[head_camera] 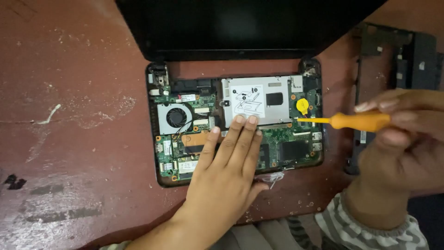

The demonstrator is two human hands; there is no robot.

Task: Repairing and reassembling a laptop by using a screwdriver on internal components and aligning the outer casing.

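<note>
Pinching the orange screwdriver horizontally, tip pointing left, the right hand; left hand spread flat.

Bench surface was reddish-brown, worn, with pale scuffs and whitish scrape marks at left. Dark smudges lay near its lower left edge. A black plastic cover panel, separated and upturned, rested on the bench at upper right, well apart from the scuffed area. Small white specks were scattered along the near edge. A striped grey-and-white sleeve cuff showed at lower right.
</note>
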